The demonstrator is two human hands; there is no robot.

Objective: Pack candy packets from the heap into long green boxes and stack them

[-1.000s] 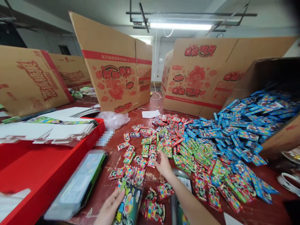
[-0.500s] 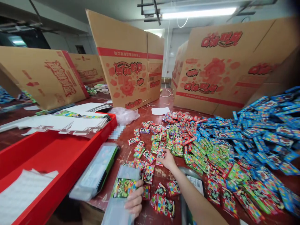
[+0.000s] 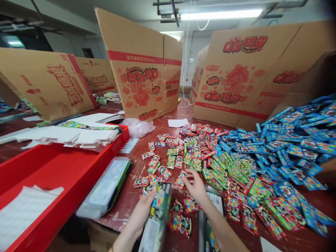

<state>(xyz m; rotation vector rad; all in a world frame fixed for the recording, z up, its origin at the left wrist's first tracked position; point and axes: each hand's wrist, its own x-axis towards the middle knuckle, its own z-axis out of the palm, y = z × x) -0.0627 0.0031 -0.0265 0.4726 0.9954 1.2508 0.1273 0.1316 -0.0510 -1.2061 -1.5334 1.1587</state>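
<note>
My left hand [image 3: 142,211] is closed around a clear plastic pouch [image 3: 154,224] with a green and black printed panel, tilted over the table's front edge. To its right, the thumb and forefinger of my right hand [image 3: 194,185] pinch the edge of a small red candy packet [image 3: 180,180] just above the tabletop. Several red packets [image 3: 181,224] lie between the pouch and my right forearm. Partly under that forearm is a dark plastic pouch [image 3: 203,224]. Beyond my hands spreads a heap of green packets [image 3: 232,168] and red ones.
Blue packets [image 3: 291,150] pile up at the right. A red tray [image 3: 86,182] with white sheets [image 3: 26,213] stands at the left, flat white card [image 3: 86,134] across its far end. Stacked clear pouches [image 3: 105,189] lie beside it. Large cardboard boxes [image 3: 141,77] line the back.
My left hand has turned the pouch, so a different printed side faces me. My right hand has drawn a little nearer with a red packet at its fingertips.
</note>
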